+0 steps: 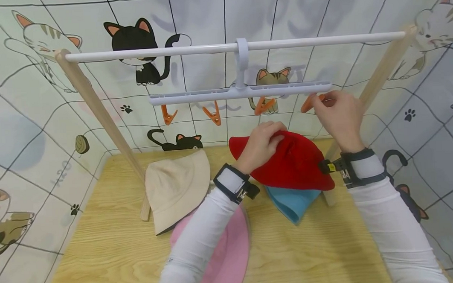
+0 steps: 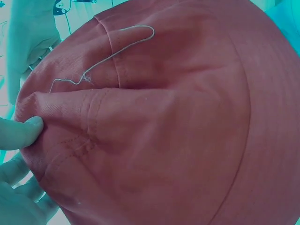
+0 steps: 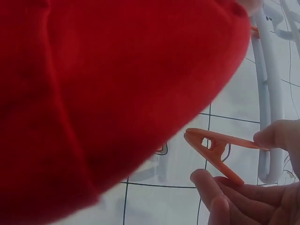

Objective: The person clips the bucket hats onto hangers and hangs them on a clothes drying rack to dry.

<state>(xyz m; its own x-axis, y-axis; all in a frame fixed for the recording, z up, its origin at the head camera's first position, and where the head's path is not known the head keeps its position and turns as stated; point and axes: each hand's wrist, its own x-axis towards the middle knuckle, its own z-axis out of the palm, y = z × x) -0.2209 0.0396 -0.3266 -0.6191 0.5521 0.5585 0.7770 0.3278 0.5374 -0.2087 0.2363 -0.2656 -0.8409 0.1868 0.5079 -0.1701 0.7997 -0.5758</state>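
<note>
A red bucket hat (image 1: 297,165) hangs from my left hand (image 1: 261,145), whose thumb (image 2: 30,133) and fingers pinch its crown. A loose thread (image 2: 110,57) lies across the crown in the left wrist view. At the right end of the white hanger (image 1: 205,95), my right hand (image 1: 342,116) holds an orange clip (image 3: 229,139) by its handles, thumb on one and fingers against the other. The clip's tips meet, with no cloth between them. In the right wrist view the hat's edge is close beside the tips.
Three more orange clips, including a left-end one (image 1: 167,115), hang along the hanger. It hooks on a white rod (image 1: 321,41) with wooden legs (image 1: 98,109). A beige hat (image 1: 176,184), a pink hat (image 1: 232,252) and a blue hat (image 1: 295,200) lie on the wooden table (image 1: 101,255).
</note>
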